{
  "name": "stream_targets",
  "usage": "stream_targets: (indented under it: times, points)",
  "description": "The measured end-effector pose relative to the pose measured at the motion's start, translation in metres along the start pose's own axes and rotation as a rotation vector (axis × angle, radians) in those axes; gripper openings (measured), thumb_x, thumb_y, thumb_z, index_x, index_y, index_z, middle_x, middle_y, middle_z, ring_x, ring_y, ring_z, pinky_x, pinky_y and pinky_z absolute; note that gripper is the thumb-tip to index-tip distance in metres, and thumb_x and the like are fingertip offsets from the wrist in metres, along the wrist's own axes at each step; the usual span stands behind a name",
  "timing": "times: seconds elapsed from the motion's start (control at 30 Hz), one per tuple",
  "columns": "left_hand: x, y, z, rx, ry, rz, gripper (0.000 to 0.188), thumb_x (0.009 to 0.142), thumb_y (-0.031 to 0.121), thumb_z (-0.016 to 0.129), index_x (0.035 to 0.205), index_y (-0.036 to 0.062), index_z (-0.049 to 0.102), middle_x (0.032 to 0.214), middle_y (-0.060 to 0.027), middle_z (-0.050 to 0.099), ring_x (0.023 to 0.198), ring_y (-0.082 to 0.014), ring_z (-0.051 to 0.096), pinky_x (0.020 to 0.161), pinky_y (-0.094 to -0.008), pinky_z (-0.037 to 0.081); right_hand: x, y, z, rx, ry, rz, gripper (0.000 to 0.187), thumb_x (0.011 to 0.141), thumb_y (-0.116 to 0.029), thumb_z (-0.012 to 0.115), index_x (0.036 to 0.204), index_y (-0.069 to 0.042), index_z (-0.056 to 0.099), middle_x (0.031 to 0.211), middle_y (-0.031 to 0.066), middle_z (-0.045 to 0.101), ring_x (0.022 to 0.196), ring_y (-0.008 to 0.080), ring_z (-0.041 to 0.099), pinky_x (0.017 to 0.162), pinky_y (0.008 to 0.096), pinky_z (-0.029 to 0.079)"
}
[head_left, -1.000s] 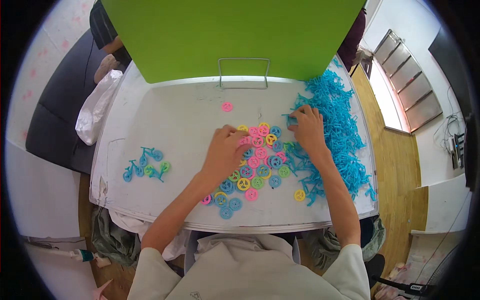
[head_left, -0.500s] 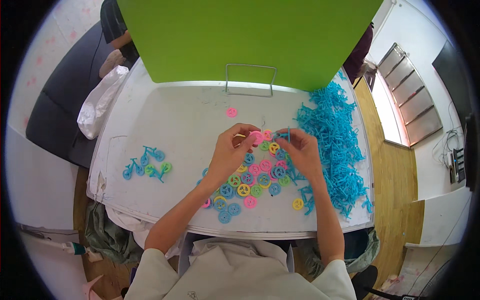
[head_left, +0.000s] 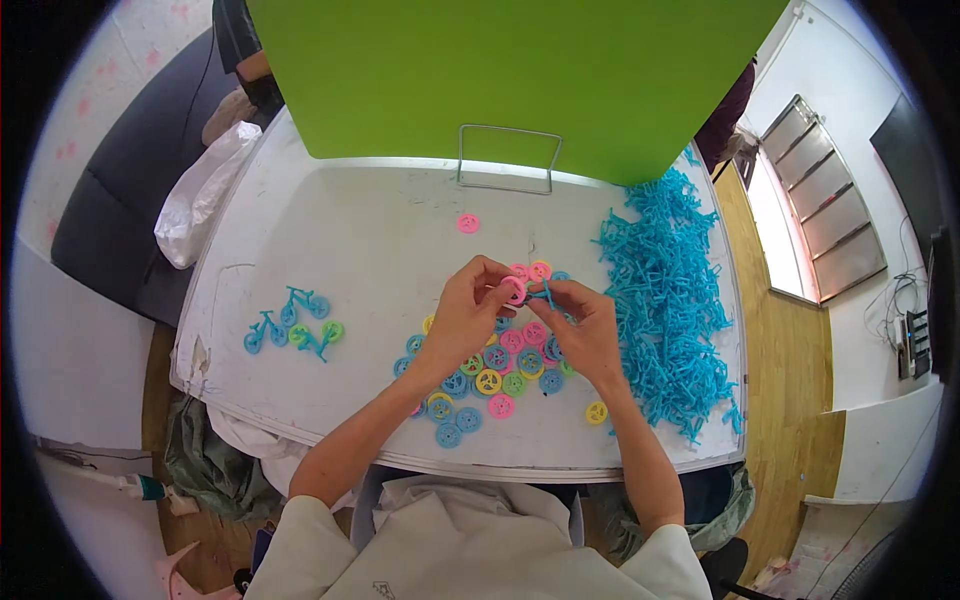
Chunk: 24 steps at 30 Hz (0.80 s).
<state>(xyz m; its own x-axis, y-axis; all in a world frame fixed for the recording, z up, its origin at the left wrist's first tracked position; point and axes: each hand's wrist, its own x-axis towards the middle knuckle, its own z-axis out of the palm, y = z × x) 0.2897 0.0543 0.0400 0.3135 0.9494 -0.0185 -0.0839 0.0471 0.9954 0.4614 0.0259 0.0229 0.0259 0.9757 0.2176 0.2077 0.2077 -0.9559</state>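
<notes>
My left hand [head_left: 473,308] is closed on a pink toy wheel [head_left: 514,290], pinched between thumb and fingers. Close against it, my right hand [head_left: 582,325] grips a small blue toy bicycle frame [head_left: 541,292]. The wheel and the frame meet or nearly meet; the fingers hide the exact contact. Below both hands lie loose plastic wheels [head_left: 488,381] in blue, pink, yellow and green, some overlapping. A heap of blue bicycle frames [head_left: 665,310] fills the right side of the table. On the left rest several small toy bicycles [head_left: 309,308] with wheels on them.
A single pink wheel [head_left: 468,224] sits apart toward the back of the white table [head_left: 350,230]. A green board [head_left: 510,80] rises at the far edge, with a bent wire frame [head_left: 505,187] before it. A white plastic bag [head_left: 205,195] hangs at the left edge.
My right hand has come left and slightly down, bringing the blue frame up to the pink wheel. The left hand stays closed on the wheel. The view has shifted a little.
</notes>
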Motion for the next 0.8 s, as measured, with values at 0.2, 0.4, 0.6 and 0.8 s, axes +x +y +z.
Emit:
stream_targets:
  times: [0.2, 0.4, 0.6, 0.8]
  points:
    - [-0.003, -0.005, 0.004, 0.117, 0.078, 0.067, 0.002, 0.096, 0.000, 0.050, 0.094, -0.0015, 0.050, 0.088, -0.0089, 0.061, 0.082, -0.0148, 0.063, 0.075, -0.0297, 0.055, 0.000, -0.008, 0.001, -0.014, -0.016, 0.051, 0.021, 0.080, -0.004, 0.073, 0.098, 0.004, 0.067, 0.085, 0.0098, 0.071, 0.075, 0.0114, 0.065, 0.071, 0.0263, 0.054]
    - [-0.008, -0.006, 0.012, 0.416, 0.150, 0.321, 0.002, 0.093, -0.001, 0.053, 0.095, -0.0015, 0.052, 0.086, -0.0103, 0.062, 0.079, -0.0139, 0.064, 0.068, -0.0267, 0.053, 0.000, -0.011, -0.002, 0.194, -0.059, 0.245, 0.021, 0.083, -0.006, 0.071, 0.101, 0.003, 0.067, 0.085, 0.0087, 0.071, 0.074, 0.0097, 0.065, 0.065, 0.0243, 0.052]
    - [-0.006, 0.006, 0.004, 0.138, 0.084, 0.059, 0.009, 0.092, 0.002, 0.059, 0.100, -0.0023, 0.059, 0.091, -0.0094, 0.065, 0.079, -0.0124, 0.064, 0.068, -0.0256, 0.053, -0.003, -0.035, 0.005, -0.014, 0.118, 0.064, 0.024, 0.083, -0.006, 0.072, 0.106, -0.001, 0.067, 0.083, 0.0098, 0.071, 0.074, 0.0109, 0.066, 0.064, 0.0232, 0.051]
    - [-0.002, -0.003, 0.004, -0.001, 0.055, 0.130, 0.015, 0.094, 0.003, 0.057, 0.107, -0.0045, 0.060, 0.100, -0.0119, 0.066, 0.087, -0.0144, 0.066, 0.078, -0.0275, 0.057, -0.002, -0.022, -0.001, -0.235, 0.083, -0.112, 0.017, 0.080, -0.011, 0.076, 0.094, -0.002, 0.072, 0.077, 0.0100, 0.071, 0.069, 0.0124, 0.067, 0.061, 0.0256, 0.053]
